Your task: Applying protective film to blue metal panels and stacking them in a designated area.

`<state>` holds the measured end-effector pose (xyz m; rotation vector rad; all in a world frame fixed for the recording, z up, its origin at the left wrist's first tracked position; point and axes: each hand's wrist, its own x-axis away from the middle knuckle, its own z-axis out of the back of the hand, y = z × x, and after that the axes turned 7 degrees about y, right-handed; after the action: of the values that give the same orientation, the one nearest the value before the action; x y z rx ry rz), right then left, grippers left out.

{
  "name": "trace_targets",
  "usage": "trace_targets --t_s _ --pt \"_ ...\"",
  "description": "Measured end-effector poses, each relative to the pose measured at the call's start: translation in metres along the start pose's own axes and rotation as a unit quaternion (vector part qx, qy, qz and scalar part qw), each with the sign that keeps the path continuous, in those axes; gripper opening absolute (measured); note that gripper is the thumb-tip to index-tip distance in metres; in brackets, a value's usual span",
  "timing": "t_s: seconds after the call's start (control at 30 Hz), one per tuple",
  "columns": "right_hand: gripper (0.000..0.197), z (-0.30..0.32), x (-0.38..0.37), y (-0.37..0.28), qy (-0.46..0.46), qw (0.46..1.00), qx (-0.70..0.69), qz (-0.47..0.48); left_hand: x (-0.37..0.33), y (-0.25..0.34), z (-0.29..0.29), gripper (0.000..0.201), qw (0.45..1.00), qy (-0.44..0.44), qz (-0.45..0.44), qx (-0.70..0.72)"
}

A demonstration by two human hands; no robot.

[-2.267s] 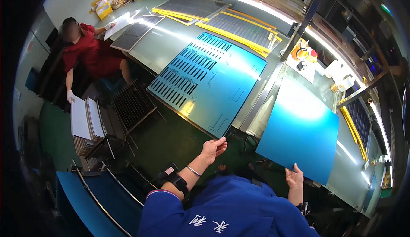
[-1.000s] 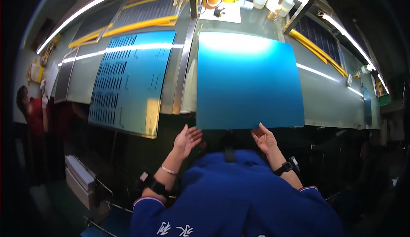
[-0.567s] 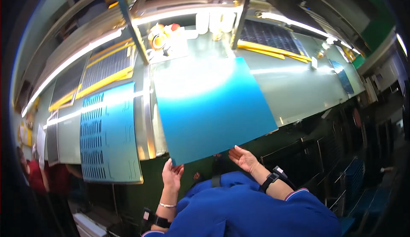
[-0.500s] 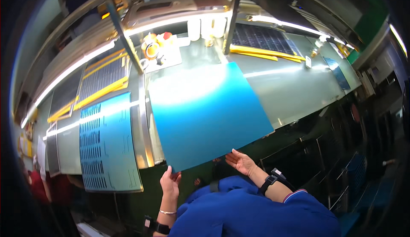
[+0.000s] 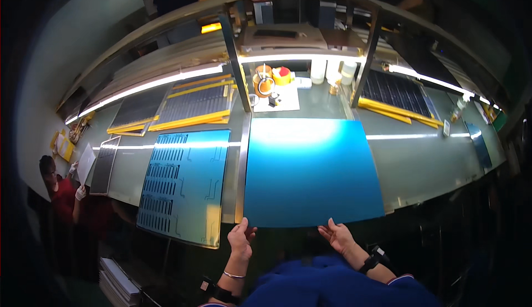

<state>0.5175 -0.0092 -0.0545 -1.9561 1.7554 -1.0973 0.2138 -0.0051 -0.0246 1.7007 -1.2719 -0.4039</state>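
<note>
Here, left fingers [image 5: 250, 234] pinching plain blue sheet [image 5: 313, 177] by corner, right fingers [image 5: 327, 233] at edge, hold unclear

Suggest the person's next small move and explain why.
Perhaps close the right hand on the plain blue sheet: that hand looks loosely spread at the near edge, while the left hand is at the near-left corner.

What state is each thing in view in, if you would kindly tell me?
Plain blue sheet: unpatterned, extended flat
Patterned blue sheet: lying on bench, near edge overhanging
Left hand: at plain sheet's near left corner, grip unclear
Right hand: at its near edge, grip unclear
Light tube: lit
White bottle: upright
White sheet: held by gloved co-worker
</note>
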Motion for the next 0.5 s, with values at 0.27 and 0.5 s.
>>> trace_targets --t_s 0.27,0.5 --pt "0.016 0.065 0.030 0.062 0.120 0.990 -0.071 -0.011 0.014 -0.039 0.039 0.020 0.991 0.037 0.108 -0.065" --pt "0.043 0.105 0.067 0.079 0.180 0.980 0.035 -0.079 -0.012 -0.072 0.027 0.026 0.972 -0.052 0.200 -0.113"
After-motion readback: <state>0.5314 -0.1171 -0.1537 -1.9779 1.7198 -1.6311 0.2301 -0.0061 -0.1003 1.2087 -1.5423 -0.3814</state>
